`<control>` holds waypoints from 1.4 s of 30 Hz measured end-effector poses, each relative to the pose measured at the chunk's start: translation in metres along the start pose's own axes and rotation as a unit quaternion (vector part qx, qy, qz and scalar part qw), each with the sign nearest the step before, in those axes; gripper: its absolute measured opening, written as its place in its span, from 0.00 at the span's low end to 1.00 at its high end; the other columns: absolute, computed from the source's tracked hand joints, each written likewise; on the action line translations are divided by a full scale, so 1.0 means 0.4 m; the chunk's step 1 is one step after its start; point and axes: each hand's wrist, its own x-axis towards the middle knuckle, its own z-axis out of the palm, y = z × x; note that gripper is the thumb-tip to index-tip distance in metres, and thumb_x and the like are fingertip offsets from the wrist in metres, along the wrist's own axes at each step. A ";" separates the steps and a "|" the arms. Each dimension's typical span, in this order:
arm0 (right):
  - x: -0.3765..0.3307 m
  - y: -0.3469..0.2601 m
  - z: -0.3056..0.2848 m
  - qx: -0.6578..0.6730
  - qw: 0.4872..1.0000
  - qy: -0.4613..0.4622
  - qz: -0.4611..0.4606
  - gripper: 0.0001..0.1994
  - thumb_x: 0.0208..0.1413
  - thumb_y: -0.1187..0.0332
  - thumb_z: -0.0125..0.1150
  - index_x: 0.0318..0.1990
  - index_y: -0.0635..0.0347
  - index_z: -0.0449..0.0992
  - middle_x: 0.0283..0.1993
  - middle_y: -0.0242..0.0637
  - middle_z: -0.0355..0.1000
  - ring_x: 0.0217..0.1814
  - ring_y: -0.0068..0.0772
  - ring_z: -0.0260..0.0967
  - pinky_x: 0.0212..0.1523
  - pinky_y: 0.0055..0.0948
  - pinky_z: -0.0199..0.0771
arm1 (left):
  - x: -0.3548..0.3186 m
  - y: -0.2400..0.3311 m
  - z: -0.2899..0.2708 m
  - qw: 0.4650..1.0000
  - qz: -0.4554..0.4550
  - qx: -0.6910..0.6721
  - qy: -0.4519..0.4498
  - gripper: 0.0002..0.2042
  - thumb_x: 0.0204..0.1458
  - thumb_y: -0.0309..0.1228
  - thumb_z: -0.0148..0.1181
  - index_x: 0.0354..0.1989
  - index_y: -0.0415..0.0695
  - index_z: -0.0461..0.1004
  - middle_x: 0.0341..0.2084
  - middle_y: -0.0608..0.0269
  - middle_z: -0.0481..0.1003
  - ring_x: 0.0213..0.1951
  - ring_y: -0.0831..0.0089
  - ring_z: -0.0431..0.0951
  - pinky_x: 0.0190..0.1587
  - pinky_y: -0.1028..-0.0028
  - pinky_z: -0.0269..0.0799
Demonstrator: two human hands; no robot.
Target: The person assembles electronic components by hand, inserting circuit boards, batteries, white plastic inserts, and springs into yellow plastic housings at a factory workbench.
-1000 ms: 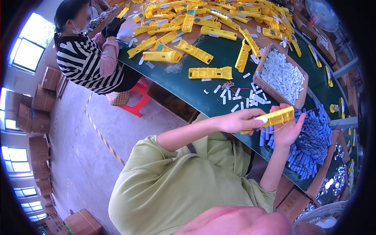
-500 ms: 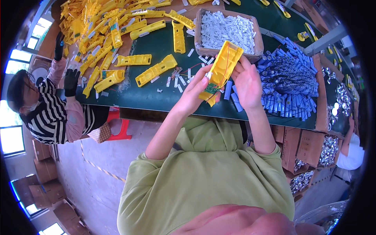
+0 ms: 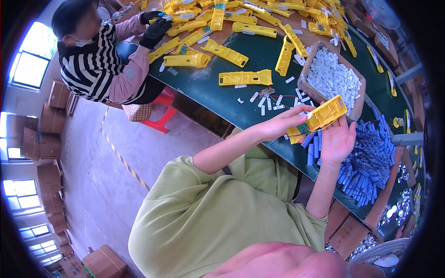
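My left hand [image 3: 283, 123] is closed around the near end of a yellow plastic housing half [image 3: 327, 114], thumb on top. A small green circuit board [image 3: 303, 129] and thin reddish wires show inside the housing's hollow side. My right hand [image 3: 337, 142] is palm up under the far end, its thumb spread; some fingers run behind the housing. Beneath and beside my hands lies a heap of blue cylindrical cells [image 3: 368, 160] with dark wires. Small white strips [image 3: 269, 103] lie scattered on the green table [image 3: 208, 92] beyond my left hand.
A cardboard box [image 3: 311, 94] of white strips stands just beyond my hands. More yellow housings [image 3: 245, 78] lie on the table, heaped at the back. At left sits a co-worker with black-gloved hands [image 3: 156, 32]. A red stool [image 3: 160, 116] and stacked cartons [image 3: 104, 262] stand on the floor.
The view has swung left, so table and hands appear farther right and tilted. My left hand still grips the housing. The co-worker's gloved hands have come together near a pale piece.
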 end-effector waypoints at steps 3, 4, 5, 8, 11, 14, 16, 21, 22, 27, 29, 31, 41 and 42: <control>-0.002 -0.007 0.017 -0.025 0.998 -0.001 -0.060 0.33 0.60 0.50 0.37 0.62 0.71 0.51 0.62 0.58 0.53 0.64 0.51 0.54 0.64 0.42 0.50 | -0.001 -0.014 0.007 0.999 0.004 -0.029 -0.029 0.26 0.59 0.44 0.44 0.60 0.42 0.51 0.38 0.59 0.68 0.32 0.74 0.72 0.34 0.75 0.68; 0.000 -0.022 0.018 -0.068 0.992 -0.001 -0.103 0.32 0.59 0.50 0.37 0.61 0.71 0.53 0.61 0.59 0.56 0.60 0.52 0.59 0.62 0.43 0.54 | -0.009 -0.021 0.007 0.998 -0.005 -0.035 -0.042 0.26 0.59 0.44 0.44 0.60 0.42 0.51 0.38 0.59 0.68 0.32 0.74 0.72 0.34 0.75 0.68; 0.005 -0.049 0.014 -0.115 0.983 -0.018 -0.139 0.31 0.59 0.50 0.37 0.60 0.70 0.54 0.59 0.60 0.58 0.54 0.53 0.65 0.57 0.43 0.61 | -0.021 -0.030 0.001 0.999 0.001 0.044 -0.027 0.29 0.58 0.47 0.46 0.61 0.41 0.51 0.38 0.58 0.68 0.31 0.73 0.72 0.34 0.76 0.68; 0.015 -0.016 0.052 -0.096 0.991 0.028 -0.089 0.31 0.59 0.48 0.36 0.58 0.68 0.59 0.57 0.56 0.62 0.51 0.42 0.67 0.57 0.36 0.60 | -0.048 -0.007 0.029 0.996 0.011 0.088 0.020 0.33 0.54 0.51 0.48 0.61 0.40 0.51 0.38 0.58 0.68 0.31 0.71 0.72 0.34 0.76 0.66; 0.001 -0.013 -0.005 -0.153 0.986 0.014 -0.063 0.29 0.61 0.49 0.35 0.56 0.67 0.62 0.57 0.48 0.64 0.53 0.34 0.65 0.56 0.32 0.59 | -0.028 0.035 0.033 0.997 0.009 0.068 0.021 0.36 0.52 0.54 0.49 0.61 0.40 0.52 0.37 0.57 0.69 0.33 0.70 0.72 0.35 0.75 0.66; -0.027 0.037 0.037 -0.273 0.958 0.013 -0.085 0.27 0.62 0.51 0.34 0.56 0.68 0.62 0.54 0.42 0.67 0.54 0.32 0.65 0.58 0.33 0.58 | -0.005 0.022 0.033 0.997 0.005 0.071 0.017 0.35 0.52 0.54 0.47 0.61 0.41 0.52 0.38 0.57 0.68 0.34 0.70 0.72 0.35 0.74 0.65; -0.033 0.028 0.048 -0.264 0.960 0.015 -0.089 0.26 0.63 0.54 0.36 0.56 0.69 0.62 0.51 0.40 0.68 0.55 0.29 0.64 0.57 0.31 0.58 | -0.004 0.030 0.045 0.997 0.024 0.065 0.028 0.34 0.53 0.53 0.47 0.61 0.41 0.52 0.38 0.56 0.68 0.34 0.69 0.72 0.36 0.73 0.66; -0.040 0.017 0.043 -0.306 0.942 -0.049 -0.130 0.19 0.62 0.61 0.41 0.49 0.69 0.67 0.49 0.37 0.67 0.51 0.24 0.63 0.53 0.23 0.59 | 0.001 0.015 0.051 0.996 0.023 0.086 0.018 0.33 0.54 0.51 0.45 0.62 0.42 0.49 0.41 0.52 0.69 0.36 0.63 0.74 0.40 0.69 0.68; -0.038 0.018 0.035 -0.309 0.940 -0.039 -0.136 0.19 0.62 0.61 0.41 0.49 0.69 0.67 0.49 0.37 0.67 0.51 0.24 0.63 0.53 0.23 0.59 | 0.003 0.017 0.050 0.992 0.028 0.119 0.024 0.32 0.55 0.50 0.44 0.61 0.41 0.49 0.39 0.51 0.69 0.35 0.63 0.74 0.39 0.68 0.69; -0.035 -0.041 0.030 -0.444 0.880 0.029 -0.163 0.16 0.60 0.63 0.46 0.47 0.66 0.72 0.42 0.36 0.72 0.47 0.24 0.66 0.49 0.22 0.63 | 0.028 0.036 0.052 0.964 0.072 0.255 0.022 0.31 0.57 0.54 0.37 0.59 0.41 0.51 0.34 0.55 0.69 0.33 0.69 0.72 0.37 0.69 0.71; -0.003 -0.109 -0.033 -0.610 0.757 0.065 -0.226 0.14 0.58 0.62 0.49 0.37 0.63 0.77 0.33 0.41 0.74 0.40 0.33 0.71 0.43 0.29 0.68 | 0.037 0.037 0.055 0.961 0.083 0.263 0.008 0.31 0.57 0.55 0.37 0.59 0.42 0.51 0.34 0.56 0.69 0.33 0.69 0.72 0.37 0.69 0.71; 0.012 -0.200 -0.106 -0.870 0.416 0.105 -0.243 0.13 0.51 0.61 0.53 0.24 0.61 0.76 0.25 0.41 0.70 0.31 0.46 0.67 0.34 0.40 0.66 | 0.042 0.028 0.042 0.975 0.072 0.209 0.018 0.30 0.58 0.55 0.37 0.58 0.42 0.52 0.34 0.56 0.69 0.34 0.69 0.72 0.37 0.69 0.71; 0.070 -0.208 -0.204 -0.944 0.175 0.133 -0.244 0.09 0.40 0.66 0.63 0.30 0.55 0.73 0.27 0.33 0.65 0.36 0.35 0.64 0.37 0.35 0.58 | 0.029 0.022 -0.010 0.987 0.017 0.124 0.104 0.27 0.58 0.53 0.37 0.57 0.43 0.54 0.35 0.55 0.69 0.32 0.69 0.73 0.37 0.69 0.72; 0.073 -0.206 -0.204 -0.945 0.176 0.130 -0.245 0.09 0.40 0.66 0.63 0.30 0.55 0.73 0.27 0.33 0.65 0.36 0.35 0.64 0.37 0.35 0.58 | 0.026 0.022 -0.016 0.986 0.018 0.124 0.108 0.27 0.58 0.53 0.37 0.57 0.43 0.54 0.35 0.55 0.69 0.32 0.69 0.73 0.37 0.69 0.72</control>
